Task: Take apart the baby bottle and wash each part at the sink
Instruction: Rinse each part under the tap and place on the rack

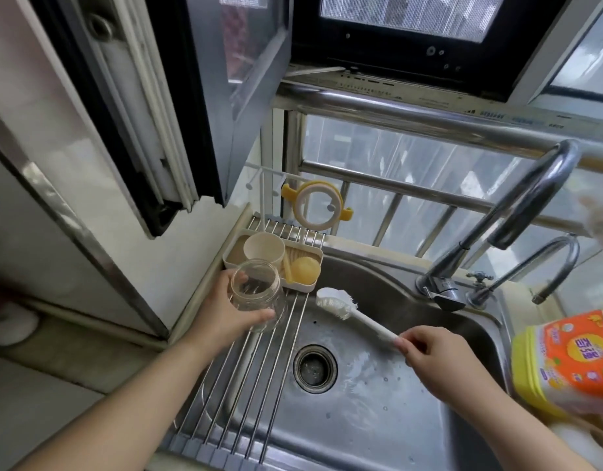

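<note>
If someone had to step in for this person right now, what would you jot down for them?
Left hand: grips the clear glass bottle body, open mouth up, over the steel roll-up rack.
Right hand: holds the handle end of the white silicone bottle brush, head out over the steel sink, outside the bottle.
Done: bottle is apart; the cream cap and amber nipple sit in the beige tray, and the yellow-handled collar ring hangs behind.
Left: scrub and rinse the bottle body. Whether the other parts are washed, I cannot tell.

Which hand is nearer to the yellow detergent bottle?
Right. The right hand, holding the brush, is just left of the detergent bottle; the left hand is across the sink.
</note>
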{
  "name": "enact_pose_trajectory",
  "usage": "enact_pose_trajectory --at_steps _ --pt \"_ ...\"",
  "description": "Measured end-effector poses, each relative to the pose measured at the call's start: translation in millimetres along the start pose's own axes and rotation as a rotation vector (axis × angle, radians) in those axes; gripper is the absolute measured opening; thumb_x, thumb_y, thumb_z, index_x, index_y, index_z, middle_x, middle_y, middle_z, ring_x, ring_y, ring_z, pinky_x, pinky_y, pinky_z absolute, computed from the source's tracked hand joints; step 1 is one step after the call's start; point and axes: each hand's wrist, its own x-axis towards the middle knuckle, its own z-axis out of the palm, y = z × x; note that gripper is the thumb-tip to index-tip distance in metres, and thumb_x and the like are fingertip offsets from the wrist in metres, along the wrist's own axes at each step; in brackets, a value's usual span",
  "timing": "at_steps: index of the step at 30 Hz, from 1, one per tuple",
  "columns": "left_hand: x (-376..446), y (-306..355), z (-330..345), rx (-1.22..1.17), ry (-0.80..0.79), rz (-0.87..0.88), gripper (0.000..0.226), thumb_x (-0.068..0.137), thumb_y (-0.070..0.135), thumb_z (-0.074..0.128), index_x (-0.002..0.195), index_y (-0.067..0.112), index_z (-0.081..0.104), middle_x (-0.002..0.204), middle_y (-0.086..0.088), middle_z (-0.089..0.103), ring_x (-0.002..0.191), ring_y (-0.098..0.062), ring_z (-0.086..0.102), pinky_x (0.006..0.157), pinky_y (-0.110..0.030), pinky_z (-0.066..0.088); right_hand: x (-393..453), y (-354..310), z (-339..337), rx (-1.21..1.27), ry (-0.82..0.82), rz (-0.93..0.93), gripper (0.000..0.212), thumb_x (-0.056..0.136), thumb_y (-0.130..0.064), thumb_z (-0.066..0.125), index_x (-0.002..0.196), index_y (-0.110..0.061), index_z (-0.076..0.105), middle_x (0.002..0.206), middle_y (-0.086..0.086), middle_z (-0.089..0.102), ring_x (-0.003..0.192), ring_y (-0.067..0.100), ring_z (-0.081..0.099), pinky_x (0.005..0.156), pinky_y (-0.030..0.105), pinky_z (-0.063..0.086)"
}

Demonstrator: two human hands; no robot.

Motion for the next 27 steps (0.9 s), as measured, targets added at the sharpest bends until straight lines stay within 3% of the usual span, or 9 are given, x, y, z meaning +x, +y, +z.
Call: enact_pose_trajectory --at_steps 4,8,11,20,24,27 --pt "10 4 2 -0.022 -0.012 0.019 0.078 0.063 0.020 0.087 0.127 0.026 0.043 0.127 0.008 0.052 0.114 -0.009 0.048 0.092 -0.022 0.031 3 -1 3 0.086 0.013 0.016 0.014 0.092 -0.035 0.057 0.086 -0.027 0.067 0.064 -0.004 0.065 0.053 0.006 0.057 0.048 0.014 0.043" --pt "26 14 6 -0.055 -0.065 0.035 0.086 0.060 0.025 0.088 0.131 0.030 0.040 0.129 0.008 0.050 0.119 -0.013 0.049 0.099 -0.028 0.035 6 -1 5 0.095 0.008 0.029 0.014 0.092 -0.035 0.057 0.088 -0.027 0.068 0.067 -0.007 0.065 0.060 0.006 0.058 0.049 0.010 0.040" --pt "40 28 13 -0.061 -0.090 0.047 0.083 0.062 0.023 0.087 0.130 0.027 0.040 0.125 0.007 0.050 0.113 -0.013 0.050 0.095 -0.027 0.037 7 3 6 0.106 0.019 0.048 0.014 0.091 -0.034 0.059 0.084 -0.027 0.068 0.066 -0.008 0.064 0.061 0.004 0.058 0.049 0.011 0.040" --pt "65 27 14 0.029 0.036 0.079 0.080 0.059 0.017 0.089 0.127 0.023 0.047 0.112 0.007 0.054 0.104 -0.012 0.053 0.088 -0.024 0.039 6 15 9 0.170 -0.003 0.099 0.012 0.090 -0.031 0.062 0.082 -0.025 0.069 0.065 -0.002 0.066 0.061 0.009 0.058 0.056 0.011 0.043" --pt "76 15 4 0.130 0.119 0.050 0.085 0.051 0.025 0.091 0.125 0.018 0.050 0.118 -0.001 0.055 0.108 -0.019 0.055 0.095 -0.034 0.045 9 15 12 0.179 -0.004 0.106 0.012 0.090 -0.030 0.062 0.083 -0.025 0.070 0.066 -0.002 0.066 0.059 0.007 0.056 0.056 0.010 0.042" --pt "79 15 6 0.093 0.093 0.040 0.084 0.054 0.022 0.090 0.126 0.018 0.048 0.118 0.002 0.055 0.107 -0.017 0.055 0.093 -0.030 0.043 13 10 14 0.183 -0.003 0.109 0.012 0.090 -0.031 0.061 0.082 -0.026 0.070 0.068 -0.004 0.066 0.063 0.006 0.057 0.053 0.010 0.042"
